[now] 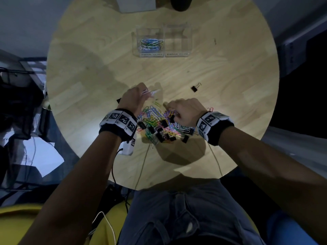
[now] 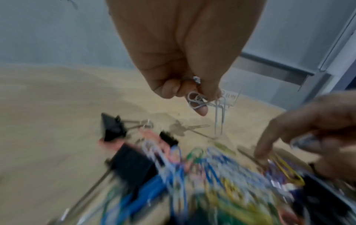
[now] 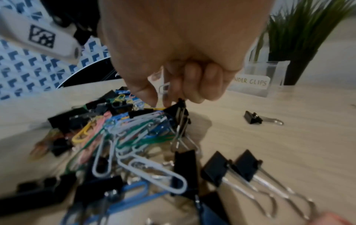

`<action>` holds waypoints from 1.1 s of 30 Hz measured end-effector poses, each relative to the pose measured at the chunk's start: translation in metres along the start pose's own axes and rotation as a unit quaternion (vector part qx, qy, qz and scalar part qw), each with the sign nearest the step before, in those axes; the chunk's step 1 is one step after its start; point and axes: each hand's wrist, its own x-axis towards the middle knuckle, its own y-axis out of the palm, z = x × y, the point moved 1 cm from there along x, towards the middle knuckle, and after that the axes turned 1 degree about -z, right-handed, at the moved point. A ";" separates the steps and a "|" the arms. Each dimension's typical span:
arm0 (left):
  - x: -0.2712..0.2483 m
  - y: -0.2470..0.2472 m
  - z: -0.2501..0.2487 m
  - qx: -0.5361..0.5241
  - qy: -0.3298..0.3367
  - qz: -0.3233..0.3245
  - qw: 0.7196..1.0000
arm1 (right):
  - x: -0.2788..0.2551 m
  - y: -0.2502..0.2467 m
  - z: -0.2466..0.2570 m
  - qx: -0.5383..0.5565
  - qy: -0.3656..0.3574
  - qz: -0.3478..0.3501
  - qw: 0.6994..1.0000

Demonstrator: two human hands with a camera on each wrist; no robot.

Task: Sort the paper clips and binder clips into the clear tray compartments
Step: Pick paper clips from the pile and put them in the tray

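Note:
A mixed pile (image 1: 159,124) of coloured paper clips and black binder clips lies on the round wooden table between my hands. My left hand (image 1: 141,93) hovers at the pile's far left and pinches a few white paper clips (image 2: 198,99). My right hand (image 1: 170,110) sits on the pile's right side, fingers curled around a few paper clips (image 3: 163,88), fingertips touching a black binder clip (image 3: 178,112). The clear tray (image 1: 164,55) stands farther back. Its left compartment holds paper clips (image 1: 151,44). The right one, labelled for binder clips (image 3: 258,79), looks empty.
A lone black binder clip (image 1: 196,88) lies right of the pile, toward the tray. At the table's far edge stand a grey box (image 1: 136,4) and a plant in a dark pot (image 3: 300,38). Two binder clips (image 3: 231,169) lie at the pile's near right.

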 end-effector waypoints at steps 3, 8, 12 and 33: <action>0.030 -0.024 -0.012 -0.003 0.026 -0.080 0.996 | 0.003 0.004 -0.003 -0.028 -0.003 -0.001 1.000; 0.097 -0.055 -0.034 0.092 0.029 -0.113 0.989 | 0.007 0.010 -0.012 -0.021 0.022 0.016 0.999; 0.129 -0.056 -0.039 0.139 0.006 -0.089 0.986 | 0.006 0.000 -0.018 0.041 0.036 -0.001 0.998; -0.053 0.042 0.047 0.034 -0.049 -0.081 0.995 | 0.156 -0.126 -0.025 0.089 0.147 -0.127 0.977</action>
